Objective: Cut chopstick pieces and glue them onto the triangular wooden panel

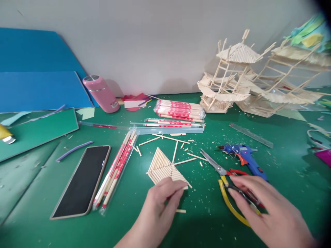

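Left hand: fingers curled, thumb and fingertips pinched on the near edge of the stick panel, a flat fan of glued sticks lying on the green mat, mid-table. A short stick piece lies just beside the fingers.

Right hand: fingers extended, loosely spread, resting on the yellow handles of the scissors. Not clenched; whether it grips the handles, cannot tell. Scissors lie flat, blades pointing away from the person.

Glue gun just behind the scissors. Phone face up, well left; wrapped chopsticks beside it.
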`<state>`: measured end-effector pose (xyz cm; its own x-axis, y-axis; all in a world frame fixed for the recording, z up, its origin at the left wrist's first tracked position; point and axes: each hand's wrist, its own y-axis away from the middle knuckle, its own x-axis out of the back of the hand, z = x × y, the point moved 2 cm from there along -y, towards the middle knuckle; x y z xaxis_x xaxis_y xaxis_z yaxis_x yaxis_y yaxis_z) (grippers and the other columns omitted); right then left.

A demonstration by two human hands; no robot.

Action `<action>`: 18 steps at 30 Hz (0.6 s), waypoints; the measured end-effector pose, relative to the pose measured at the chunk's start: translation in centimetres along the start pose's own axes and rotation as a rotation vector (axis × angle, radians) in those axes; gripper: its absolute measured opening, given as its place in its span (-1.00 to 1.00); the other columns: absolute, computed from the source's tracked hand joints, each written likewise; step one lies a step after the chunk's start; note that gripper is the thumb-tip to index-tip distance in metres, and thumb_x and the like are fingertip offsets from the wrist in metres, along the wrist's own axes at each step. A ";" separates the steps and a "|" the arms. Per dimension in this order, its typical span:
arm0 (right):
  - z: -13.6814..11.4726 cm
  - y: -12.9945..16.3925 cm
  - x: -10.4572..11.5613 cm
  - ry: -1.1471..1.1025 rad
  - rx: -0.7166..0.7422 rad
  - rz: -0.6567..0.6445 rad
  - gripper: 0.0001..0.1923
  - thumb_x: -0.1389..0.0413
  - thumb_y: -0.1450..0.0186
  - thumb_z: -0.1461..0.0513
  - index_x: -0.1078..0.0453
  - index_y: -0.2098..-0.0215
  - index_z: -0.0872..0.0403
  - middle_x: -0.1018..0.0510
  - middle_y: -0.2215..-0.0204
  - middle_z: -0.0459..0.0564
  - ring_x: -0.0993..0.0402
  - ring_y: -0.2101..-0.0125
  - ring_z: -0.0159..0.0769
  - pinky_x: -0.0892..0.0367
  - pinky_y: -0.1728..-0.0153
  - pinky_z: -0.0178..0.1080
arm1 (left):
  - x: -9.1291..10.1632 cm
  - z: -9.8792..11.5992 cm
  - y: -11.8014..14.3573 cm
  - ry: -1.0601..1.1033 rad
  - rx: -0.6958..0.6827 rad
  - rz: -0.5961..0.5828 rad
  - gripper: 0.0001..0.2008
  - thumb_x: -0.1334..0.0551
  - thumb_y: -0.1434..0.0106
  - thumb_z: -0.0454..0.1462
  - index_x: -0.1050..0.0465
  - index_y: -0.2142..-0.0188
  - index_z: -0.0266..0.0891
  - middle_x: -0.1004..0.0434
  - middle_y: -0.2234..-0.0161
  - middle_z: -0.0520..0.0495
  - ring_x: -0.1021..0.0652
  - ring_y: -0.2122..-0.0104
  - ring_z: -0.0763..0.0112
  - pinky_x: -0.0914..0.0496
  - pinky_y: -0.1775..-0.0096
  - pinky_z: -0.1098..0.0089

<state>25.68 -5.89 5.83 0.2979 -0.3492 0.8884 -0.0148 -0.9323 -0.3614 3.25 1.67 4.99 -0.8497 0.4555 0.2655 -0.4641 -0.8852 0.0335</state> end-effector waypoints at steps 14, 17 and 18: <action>-6.5 -2.5 -4.5 -0.401 0.292 -0.252 -0.87 -0.03 -0.24 0.32 -0.42 0.35 0.07 -0.45 0.48 -0.05 -0.33 0.47 -0.37 -0.26 0.46 -0.31 | 0.7 -1.9 3.0 -0.288 -0.258 -0.025 -0.43 -0.09 -0.13 -0.44 -0.06 -0.15 -0.14 -0.48 0.31 -0.13 -0.47 0.40 0.31 -0.31 0.36 0.40; -5.5 -2.7 -5.2 -0.374 0.241 -0.290 -0.87 -0.02 -0.25 0.33 -0.41 0.31 0.07 -0.45 0.41 -0.03 -0.33 0.43 -0.36 -0.26 0.41 -0.28 | 2.1 -1.2 2.2 -0.518 -0.219 0.081 -0.63 -0.14 -0.14 -0.40 -0.26 0.03 -0.21 -0.45 0.30 -0.17 -0.44 0.34 0.26 -0.30 0.32 0.33; -5.2 -2.8 -5.5 -0.367 0.236 -0.291 -0.87 -0.02 -0.25 0.33 -0.40 0.30 0.07 -0.45 0.40 -0.03 -0.33 0.42 -0.36 -0.26 0.40 -0.28 | 2.3 -1.2 1.8 -0.571 -0.222 0.080 -0.72 -0.14 -0.15 -0.38 -0.31 0.11 -0.21 -0.44 0.30 -0.16 -0.43 0.34 0.25 -0.30 0.32 0.31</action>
<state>19.17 -1.91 3.44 0.5732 0.0170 0.8193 0.3215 -0.9243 -0.2057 0.14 1.22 4.52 -0.6443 0.2110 0.7350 -0.4975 -0.8457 -0.1933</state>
